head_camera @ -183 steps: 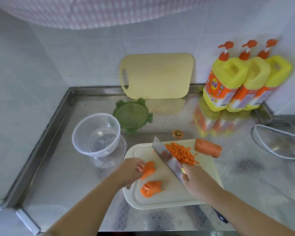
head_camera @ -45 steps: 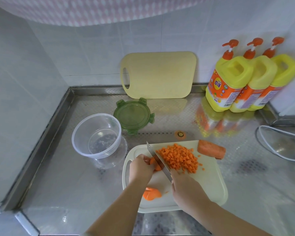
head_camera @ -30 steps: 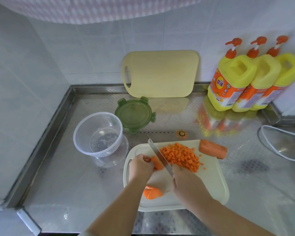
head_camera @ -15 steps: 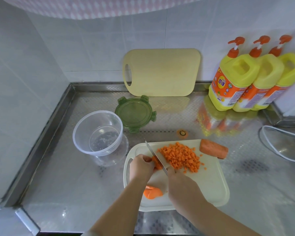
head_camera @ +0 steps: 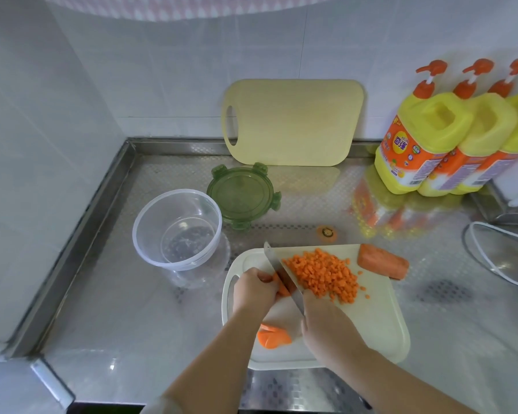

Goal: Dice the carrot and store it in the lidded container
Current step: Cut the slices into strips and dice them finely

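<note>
Pinching the carrot piece (head_camera: pixel 282 290) with the left hand (head_camera: pixel 253 289) to steady it. Gripping the knife (head_camera: pixel 281 271) in the right hand (head_camera: pixel 326 324) to chop.

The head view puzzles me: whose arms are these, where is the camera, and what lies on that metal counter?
No machine here: a person wears the camera on the head, looking down at their own hands. The left hand holds a carrot piece on the white cutting board; the right hand grips a knife cutting it. The board also bears a pile of diced carrot, an uncut carrot chunk and some slices. Left of the board stands an empty clear container; a green lid lies behind.
</note>
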Demonstrator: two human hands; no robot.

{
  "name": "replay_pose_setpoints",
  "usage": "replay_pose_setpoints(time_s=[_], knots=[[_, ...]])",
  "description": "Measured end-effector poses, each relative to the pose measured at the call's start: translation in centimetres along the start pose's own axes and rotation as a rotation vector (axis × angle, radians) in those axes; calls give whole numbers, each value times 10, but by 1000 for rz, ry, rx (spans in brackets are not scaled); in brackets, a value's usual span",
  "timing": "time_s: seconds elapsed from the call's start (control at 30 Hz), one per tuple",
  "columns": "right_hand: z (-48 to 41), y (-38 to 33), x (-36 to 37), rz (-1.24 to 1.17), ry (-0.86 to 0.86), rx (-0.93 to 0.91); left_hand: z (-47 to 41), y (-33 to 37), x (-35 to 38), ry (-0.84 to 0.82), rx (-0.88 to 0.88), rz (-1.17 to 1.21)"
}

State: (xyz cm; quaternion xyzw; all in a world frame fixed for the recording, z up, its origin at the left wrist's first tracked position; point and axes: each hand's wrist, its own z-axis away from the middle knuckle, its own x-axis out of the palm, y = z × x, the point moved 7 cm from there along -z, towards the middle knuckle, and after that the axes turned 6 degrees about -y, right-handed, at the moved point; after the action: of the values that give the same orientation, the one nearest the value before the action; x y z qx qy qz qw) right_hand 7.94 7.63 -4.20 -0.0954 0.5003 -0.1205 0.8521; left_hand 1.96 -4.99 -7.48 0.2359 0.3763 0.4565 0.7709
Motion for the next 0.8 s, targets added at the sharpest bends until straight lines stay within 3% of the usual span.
replay_pose_setpoints(time_s=[0.13, 0.27, 0.8], knots=[[2, 11, -9, -192, 21, 12, 0, -4, 0, 6, 7, -8], [16, 2, -22, -154, 108, -41, 0, -7, 0, 30, 0, -4], [21, -9, -10, -32, 52, 6, 2, -5, -3, 89, 36, 33]])
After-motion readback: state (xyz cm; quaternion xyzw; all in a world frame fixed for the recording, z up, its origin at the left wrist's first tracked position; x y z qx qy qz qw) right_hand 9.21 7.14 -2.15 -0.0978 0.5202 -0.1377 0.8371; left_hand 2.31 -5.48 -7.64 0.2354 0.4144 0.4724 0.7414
